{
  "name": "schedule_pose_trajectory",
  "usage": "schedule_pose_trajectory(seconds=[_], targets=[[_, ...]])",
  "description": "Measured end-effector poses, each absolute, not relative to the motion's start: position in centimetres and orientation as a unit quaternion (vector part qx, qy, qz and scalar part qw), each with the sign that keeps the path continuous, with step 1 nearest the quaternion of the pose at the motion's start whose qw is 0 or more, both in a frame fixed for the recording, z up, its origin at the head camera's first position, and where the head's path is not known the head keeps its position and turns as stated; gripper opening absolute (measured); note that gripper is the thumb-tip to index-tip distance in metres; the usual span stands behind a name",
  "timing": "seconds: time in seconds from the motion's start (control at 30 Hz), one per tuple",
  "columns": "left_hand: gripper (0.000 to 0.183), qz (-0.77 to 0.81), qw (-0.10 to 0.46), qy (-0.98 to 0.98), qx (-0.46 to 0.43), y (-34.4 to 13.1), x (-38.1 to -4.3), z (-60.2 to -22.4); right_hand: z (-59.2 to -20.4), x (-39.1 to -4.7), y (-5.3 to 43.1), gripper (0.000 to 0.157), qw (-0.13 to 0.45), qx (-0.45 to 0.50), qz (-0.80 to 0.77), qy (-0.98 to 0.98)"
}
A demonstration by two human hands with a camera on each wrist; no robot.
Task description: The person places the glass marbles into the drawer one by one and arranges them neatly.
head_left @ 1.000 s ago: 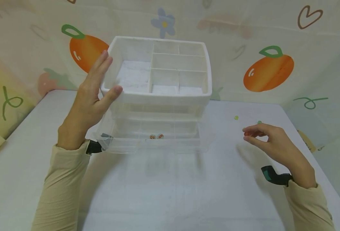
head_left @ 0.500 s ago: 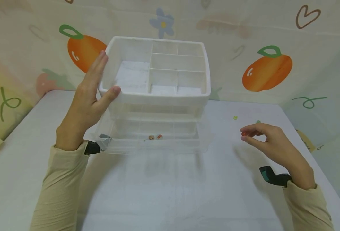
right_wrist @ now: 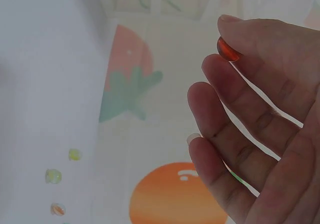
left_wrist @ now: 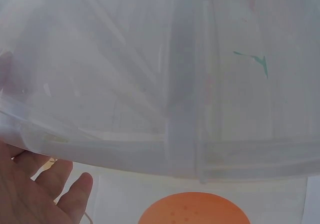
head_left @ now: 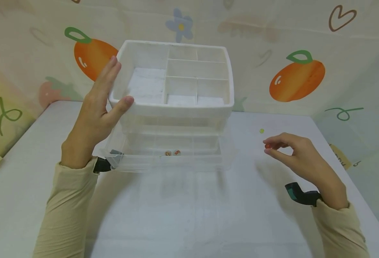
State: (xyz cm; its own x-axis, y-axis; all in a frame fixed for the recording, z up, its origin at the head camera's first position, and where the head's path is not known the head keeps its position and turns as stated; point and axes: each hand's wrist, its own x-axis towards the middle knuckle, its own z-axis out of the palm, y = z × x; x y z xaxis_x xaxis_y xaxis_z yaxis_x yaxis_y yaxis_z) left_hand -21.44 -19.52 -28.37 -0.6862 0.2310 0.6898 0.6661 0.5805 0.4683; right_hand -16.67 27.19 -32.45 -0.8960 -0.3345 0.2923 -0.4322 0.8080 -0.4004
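Note:
My right hand (head_left: 300, 157) pinches a small red glass marble (right_wrist: 228, 49) between thumb and index finger, above the table to the right. The other fingers extend apart from it. My left hand (head_left: 91, 118) rests against the left side of a white plastic organizer box (head_left: 176, 110), its fingers straight along the wall and its thumb on the front rim. Below the box's top tray, a clear drawer (head_left: 205, 161) stands pulled out. Two marbles (head_left: 177, 152) with orange swirls lie in its middle compartment. In the left wrist view, clear plastic fills most of the frame beside the fingers.
A yellow marble (head_left: 261, 131) lies on the white-covered table (head_left: 189, 222) behind my right hand. The right wrist view also shows a green marble (right_wrist: 53, 176) and an orange-swirled marble (right_wrist: 58, 209). A fruit-patterned cloth (head_left: 250, 71) hangs behind the box.
My right hand has moved a little left with the red marble in its pinch. The left hand stays against the box, and the head view has shifted slightly.

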Motion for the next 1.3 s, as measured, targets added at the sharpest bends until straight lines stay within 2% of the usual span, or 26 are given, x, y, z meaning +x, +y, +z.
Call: schedule_pose_trajectory(seconds=[0.4, 0.9, 1.3], targets=[[0.07, -0.378, 0.287, -0.84, -0.263, -19.4, -21.4, -28.3, -31.3, -17.1, 26.1, 0.025, 0.163, 0.26, 0.243, -0.92], [0.071, -0.37, 0.294, -0.84, -0.267, -19.7, -21.5, -28.5, -28.9, -17.5, 24.2, 0.02, 0.161, 0.259, 0.238, -0.922], [0.07, -0.378, 0.294, -0.835, -0.271, -19.5, -21.5, -28.4, -27.6, -17.9, 23.1, 0.026, 0.186, 0.309, 0.252, -0.898]])
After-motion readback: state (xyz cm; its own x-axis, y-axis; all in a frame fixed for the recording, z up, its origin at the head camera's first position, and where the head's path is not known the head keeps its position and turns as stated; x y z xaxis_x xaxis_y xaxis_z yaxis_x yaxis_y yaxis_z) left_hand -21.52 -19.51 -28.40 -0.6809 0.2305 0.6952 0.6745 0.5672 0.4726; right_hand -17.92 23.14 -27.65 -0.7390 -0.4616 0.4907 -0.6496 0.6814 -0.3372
